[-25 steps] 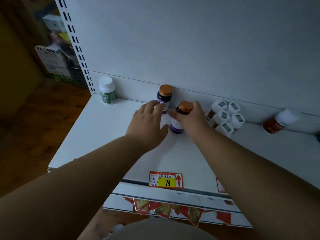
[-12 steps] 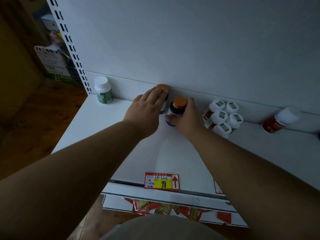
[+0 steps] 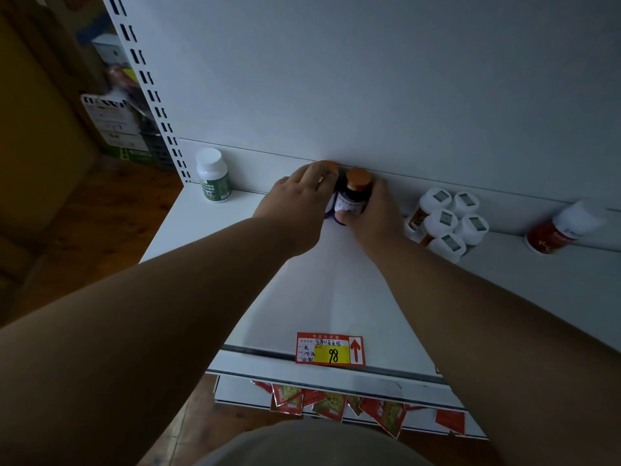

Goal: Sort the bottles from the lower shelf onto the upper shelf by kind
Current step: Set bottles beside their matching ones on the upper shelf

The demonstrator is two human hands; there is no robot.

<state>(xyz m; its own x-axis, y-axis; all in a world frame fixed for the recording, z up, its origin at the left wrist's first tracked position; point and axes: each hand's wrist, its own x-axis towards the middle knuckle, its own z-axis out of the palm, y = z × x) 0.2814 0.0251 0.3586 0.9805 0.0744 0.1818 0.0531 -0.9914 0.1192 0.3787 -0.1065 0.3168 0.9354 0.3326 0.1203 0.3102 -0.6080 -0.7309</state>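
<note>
My right hand [image 3: 373, 216] wraps the dark bottle [image 3: 353, 200] at the far wall of the upper shelf [image 3: 208, 223], my left hand [image 3: 299, 203] cups its twin [image 3: 331, 169] just left; both seem light, rigid, slick, best held round the body.

At the centre of the frame we see two bottles touching side by side on the upper shelf [image 3: 336, 297], against its back panel [image 3: 369, 79]. Our left hand [image 3: 295, 203] lies over the left bottle [image 3: 331, 167]; our right hand [image 3: 376, 213] wraps the right bottle [image 3: 353, 196]. Left of them, by the slotted upright [image 3: 151, 95], stands a lone bottle [image 3: 213, 174]. To the right we find a cluster of five bottles [image 3: 447, 220], and farther right a tilted bottle [image 3: 564, 227]. A price tag [image 3: 331, 349] sits on the front edge, below centre; the lower shelf [image 3: 420, 422] lies beneath.
</note>
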